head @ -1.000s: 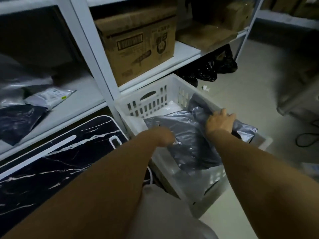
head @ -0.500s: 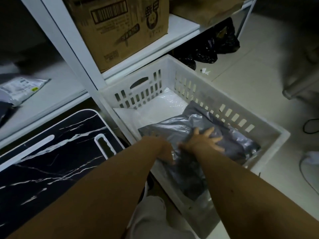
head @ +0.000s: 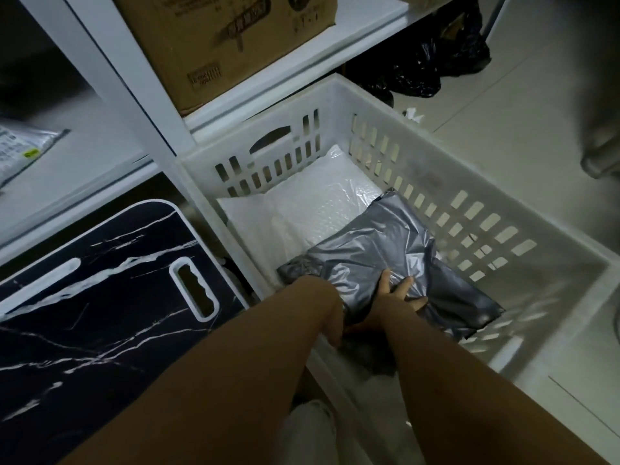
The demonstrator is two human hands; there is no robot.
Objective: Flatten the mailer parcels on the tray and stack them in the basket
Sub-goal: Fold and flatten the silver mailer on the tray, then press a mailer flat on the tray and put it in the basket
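**Both hands on the grey mailer in the basket**

While both forearms reach in from 6 o'clock, the grey mailer parcel (head: 389, 263) lies inside the white slotted basket (head: 503, 236), toward its near side, at about 5 o'clock from the centre of the view. It rests partly on top of a white bubble mailer (head: 322, 203), which fills the far end of the basket at 12 o'clock from the grey one. The grey plastic is wrinkled and lies at a slant, one corner pointing to 4 o'clock.

The right hand (head: 394, 297) lies on the parcel's near part with fingers spread and pressing on the film; it presses rather than grips. The left hand (head: 332, 317) sits at the parcel's near left edge, at 9 o'clock from the right hand, with fingers curled downward; whether they hold the edge I cannot tell, as the fingertips are hidden.

At 9 o'clock from the basket a black marbled tray (head: 100, 297) with a white rim and a handle slot stands just beside it. At 12 o'clock a cardboard box (head: 228, 45) sits on a white shelf (head: 362, 28), and black plastic bags (head: 436, 62) lie on the floor at 1 o'clock.
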